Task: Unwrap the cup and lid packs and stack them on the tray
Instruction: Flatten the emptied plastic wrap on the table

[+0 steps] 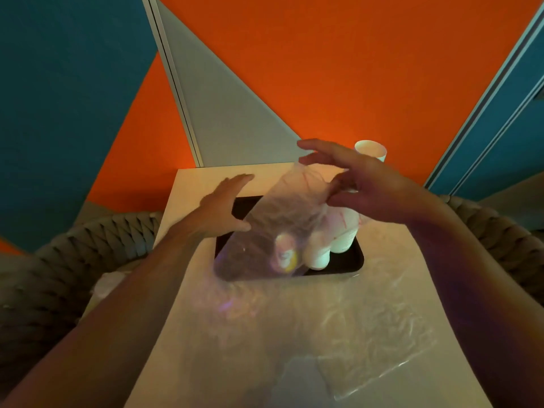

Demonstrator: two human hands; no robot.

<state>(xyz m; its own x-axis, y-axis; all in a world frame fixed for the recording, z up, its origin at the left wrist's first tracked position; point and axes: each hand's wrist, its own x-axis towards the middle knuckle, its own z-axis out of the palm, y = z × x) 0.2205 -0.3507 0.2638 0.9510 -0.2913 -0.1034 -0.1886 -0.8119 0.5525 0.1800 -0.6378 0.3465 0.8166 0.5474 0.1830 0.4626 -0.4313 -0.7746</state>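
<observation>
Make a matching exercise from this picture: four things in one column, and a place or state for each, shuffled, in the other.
Things:
1. plastic wrap
2. tray
3. left hand
4. single cup

Places or states:
A. black, holding white cup stacks
B. open, fingers straight
C. standing beyond the right hand
D. pinched by the right hand, over the tray

Pairs: 1-D, 2-A, 3-B, 4-C

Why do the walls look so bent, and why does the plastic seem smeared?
Head view: the wide-angle lens bows the wall edges and stretches the forearms; the clear plastic wrapper is motion-blurred, as are the left hand and right hand; warm dim light tints the white table; soft glare ripples on the loose plastic sheet.
</observation>
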